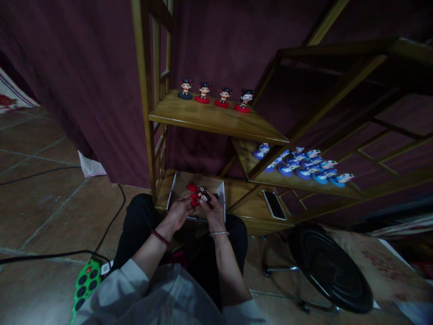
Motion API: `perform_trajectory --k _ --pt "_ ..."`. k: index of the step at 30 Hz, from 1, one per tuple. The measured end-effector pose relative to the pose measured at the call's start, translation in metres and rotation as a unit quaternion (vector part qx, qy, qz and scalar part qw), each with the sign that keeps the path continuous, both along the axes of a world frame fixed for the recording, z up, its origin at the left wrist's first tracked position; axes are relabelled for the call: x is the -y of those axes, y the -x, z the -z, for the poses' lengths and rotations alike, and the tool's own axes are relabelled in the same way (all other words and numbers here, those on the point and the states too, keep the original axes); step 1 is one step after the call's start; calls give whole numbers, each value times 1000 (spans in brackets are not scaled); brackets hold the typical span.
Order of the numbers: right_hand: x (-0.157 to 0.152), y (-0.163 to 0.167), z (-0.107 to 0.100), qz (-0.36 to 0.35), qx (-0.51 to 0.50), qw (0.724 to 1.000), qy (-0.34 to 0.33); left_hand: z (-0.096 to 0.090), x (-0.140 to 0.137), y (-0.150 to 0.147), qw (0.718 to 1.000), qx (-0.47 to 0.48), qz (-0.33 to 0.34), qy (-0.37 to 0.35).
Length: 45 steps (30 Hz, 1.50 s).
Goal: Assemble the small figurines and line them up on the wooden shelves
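Note:
A low white box [173,192] sits on the bottom shelf in front of my knees. Over it, a small figurine with black hair and a red base [195,200] lies on its side between my two hands. My left hand [180,212] has its fingers closed at the red base end. At the dark-haired head end, my right hand [214,213] grips the same figurine with thumb and fingers. Just beyond it, a second red-based figurine [192,186] lies in or above the box; my fingers partly hide both.
Several similar figurines [204,91] stand on the upper wooden shelf [209,116]. Several blue-and-white figurines [306,164] crowd the middle shelf at right. A phone [274,205] lies on the bottom shelf. A black stool [333,268] and a green power strip [86,282] flank me.

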State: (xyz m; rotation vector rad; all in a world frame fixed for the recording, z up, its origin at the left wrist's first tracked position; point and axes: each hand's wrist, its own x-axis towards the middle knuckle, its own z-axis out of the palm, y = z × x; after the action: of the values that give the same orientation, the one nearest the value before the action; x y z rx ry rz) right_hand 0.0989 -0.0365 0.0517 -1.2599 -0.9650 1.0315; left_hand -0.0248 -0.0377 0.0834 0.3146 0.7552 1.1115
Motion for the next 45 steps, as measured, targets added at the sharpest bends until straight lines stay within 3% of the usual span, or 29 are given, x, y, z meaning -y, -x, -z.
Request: perform_trajectory --k 12,23,45 --pt "5 2 -33 -12 -73 997 -21 -21 8 8 996 42 26 -81" --pt "8 3 -43 -8 -84 996 -33 -30 11 10 993 21 25 -111" --pt "15 12 -64 -17 -84 994 -69 -42 17 12 989 68 -11 -127"
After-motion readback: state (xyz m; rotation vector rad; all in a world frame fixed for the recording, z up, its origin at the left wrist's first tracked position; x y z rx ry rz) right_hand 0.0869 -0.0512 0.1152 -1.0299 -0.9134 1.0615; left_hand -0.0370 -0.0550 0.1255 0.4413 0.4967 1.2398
